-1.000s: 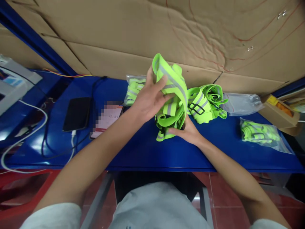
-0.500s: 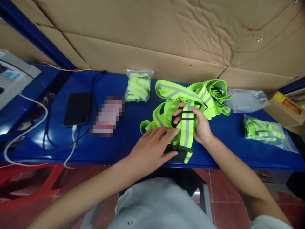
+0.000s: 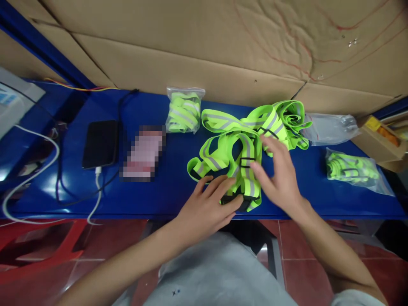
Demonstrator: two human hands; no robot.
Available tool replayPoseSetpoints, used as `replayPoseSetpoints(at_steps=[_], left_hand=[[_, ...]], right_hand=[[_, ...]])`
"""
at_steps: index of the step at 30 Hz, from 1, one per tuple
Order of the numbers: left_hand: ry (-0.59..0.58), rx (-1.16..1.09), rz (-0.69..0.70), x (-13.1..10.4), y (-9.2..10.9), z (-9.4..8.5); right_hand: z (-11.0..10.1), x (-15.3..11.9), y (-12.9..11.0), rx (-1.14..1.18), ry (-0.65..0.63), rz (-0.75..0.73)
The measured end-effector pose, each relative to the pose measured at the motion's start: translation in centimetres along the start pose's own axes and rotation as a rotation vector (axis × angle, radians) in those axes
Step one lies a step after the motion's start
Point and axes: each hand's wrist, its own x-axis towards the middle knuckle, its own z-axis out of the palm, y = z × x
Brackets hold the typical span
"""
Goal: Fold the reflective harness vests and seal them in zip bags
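Note:
A neon-green reflective strap [image 3: 223, 157] with grey stripes lies spread in loops on the blue table [image 3: 165, 193]. My left hand [image 3: 207, 206] is at the table's near edge, with thumb and fingers pinching the strap's black buckle [image 3: 244, 203]. My right hand [image 3: 279, 180] is flat over the strap's right part, fingers spread, gripping nothing. A second strap bundle [image 3: 288, 117] lies coiled just behind, touching the first.
Bagged straps lie at the back [image 3: 184, 109] and at the right [image 3: 352, 170], with a clear bag [image 3: 330, 129] between them. A black phone [image 3: 100, 143] on a cable, a blurred card [image 3: 144, 152] and white cables [image 3: 28, 140] are at left. A cardboard box [image 3: 381, 142] sits far right.
The strap, first held up bunched in both hands, was laid down and spread on the table. My right hand let go and opened; my left hand moved down to the buckle.

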Motion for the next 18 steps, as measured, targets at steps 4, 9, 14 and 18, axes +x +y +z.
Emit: replayPoseSetpoints(at_steps=[4,9,14,18], left_hand=[[-0.045,0.031,0.072,0.4,0.0,0.3],[-0.007,0.092,0.076,0.0,0.1,1.1],[0.035,0.092,0.034,0.0,0.2,2.4],[0.046,0.048,0.064,0.3,-0.2,2.8]], right_hand=[[-1.4,-4.1,-3.1,-0.126,-0.248,-0.265],[-0.2,-6.9,-3.0,-0.173,-0.478,-0.250],[1.3,-7.7,-3.3,-0.223,-0.452,-0.169],[1.6,-7.7,-4.1,-0.230,-0.452,-0.114]])
